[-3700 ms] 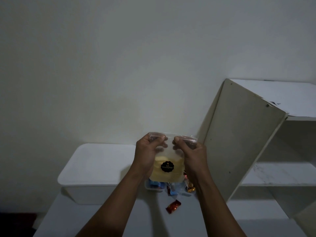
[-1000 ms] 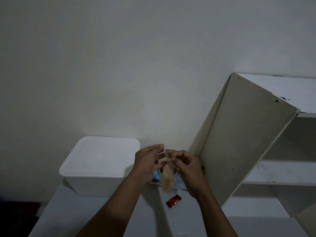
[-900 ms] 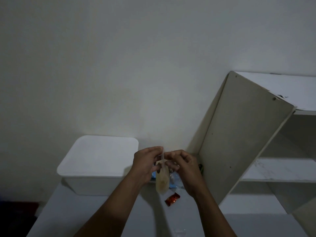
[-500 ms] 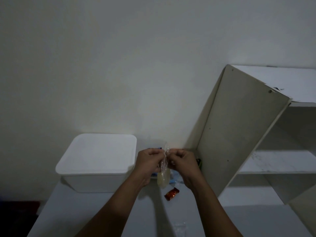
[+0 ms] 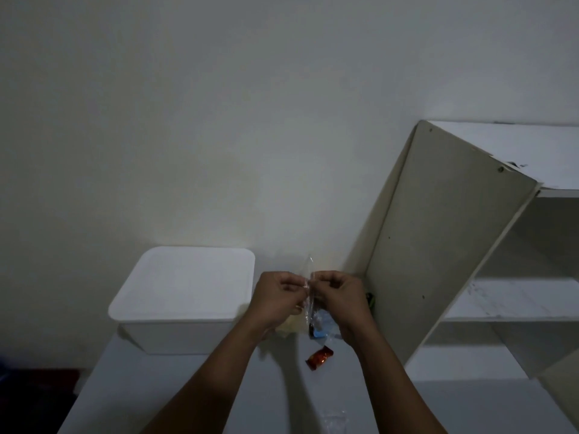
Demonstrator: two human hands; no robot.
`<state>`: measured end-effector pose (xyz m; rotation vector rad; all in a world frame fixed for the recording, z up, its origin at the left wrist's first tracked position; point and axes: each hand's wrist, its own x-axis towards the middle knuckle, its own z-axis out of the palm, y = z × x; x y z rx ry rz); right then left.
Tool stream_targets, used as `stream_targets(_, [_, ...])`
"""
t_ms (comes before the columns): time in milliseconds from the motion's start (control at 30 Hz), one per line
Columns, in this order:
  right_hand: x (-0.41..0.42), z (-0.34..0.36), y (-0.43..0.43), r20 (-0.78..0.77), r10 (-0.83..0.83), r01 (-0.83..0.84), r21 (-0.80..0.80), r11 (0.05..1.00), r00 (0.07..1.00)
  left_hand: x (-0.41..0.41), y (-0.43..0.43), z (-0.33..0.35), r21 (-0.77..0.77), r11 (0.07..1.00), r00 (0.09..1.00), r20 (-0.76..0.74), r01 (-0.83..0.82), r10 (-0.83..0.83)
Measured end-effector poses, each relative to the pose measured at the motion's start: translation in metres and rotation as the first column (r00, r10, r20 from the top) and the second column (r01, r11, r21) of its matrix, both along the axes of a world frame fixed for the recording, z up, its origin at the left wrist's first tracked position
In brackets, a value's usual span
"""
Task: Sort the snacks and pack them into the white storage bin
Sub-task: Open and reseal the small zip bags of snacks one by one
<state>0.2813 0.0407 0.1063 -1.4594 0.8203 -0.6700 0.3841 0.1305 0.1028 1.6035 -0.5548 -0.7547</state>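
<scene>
Beside the white bin [image 5: 185, 283], left hand [image 5: 275, 300] and right hand [image 5: 341, 299] pinch a clear bag [image 5: 308, 268].

The clear snack bag [image 5: 308, 270], earlier held flat-on, has been turned edge-on and lowered; the left hand [image 5: 277, 300] and right hand [image 5: 340, 297] have been drawn together at its top.

Surface: pale grey table [image 5: 188, 386], lower half of frame. On it, centre-left: white storage bin [image 5: 185, 283], lid on, set against the wall. Lower centre: one red snack wrapper [image 5: 319, 357], lying alone. Just above it: blue packets [image 5: 324, 327], partly hidden. Bottom centre edge: a clear plastic scrap [image 5: 335, 422]. Right: white shelf unit [image 5: 438, 245], standing at the table's right; footing unclear.
</scene>
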Motion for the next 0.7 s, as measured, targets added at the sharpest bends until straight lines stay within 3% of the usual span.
stream_targets(233, [-0.002,0.002,0.001,-0.052,0.137,-0.136,0.013,0.991,0.989,0.002,0.002,0.003,-0.059,0.998,0.996,-0.09,-0.026,0.021])
stream_targets(367, [-0.006,0.0,0.001,-0.058,0.16,-0.164,-0.059,0.985,0.985,0.001,0.004,0.005,-0.112,0.994,0.986,-0.167,-0.015,-0.004])
stream_targets(567, [-0.011,0.002,0.003,-0.091,0.241,-0.252,-0.124,0.96,0.966,0.001,0.007,0.006,-0.126,0.992,0.987,-0.16,-0.03,0.01])
stream_targets(700, [-0.007,-0.002,0.004,-0.117,0.259,-0.276,-0.173,0.945,0.959,0.002,0.003,0.005,-0.102,0.987,0.981,-0.167,-0.121,0.102])
